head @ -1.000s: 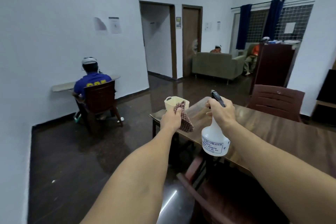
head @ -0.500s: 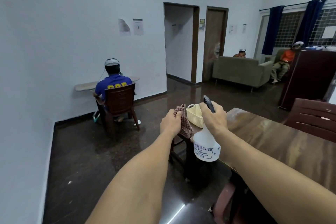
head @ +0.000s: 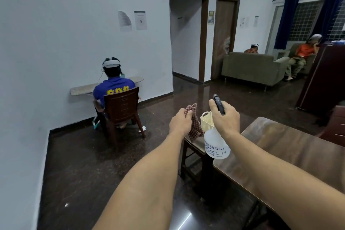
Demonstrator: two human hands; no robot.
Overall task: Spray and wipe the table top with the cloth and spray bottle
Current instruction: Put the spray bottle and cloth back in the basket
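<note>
We judge the job barely begun: our left hand is clamped on the checked cloth and our right hand on the spray bottle, both held off the near-left corner of the dry-looking table top.

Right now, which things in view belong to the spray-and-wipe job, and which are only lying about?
For the job:
- spray bottle, in the right hand
- checked cloth, in the left hand
- wooden table top

Just lying about:
- cream basket
- sofa
- brown chair
</note>
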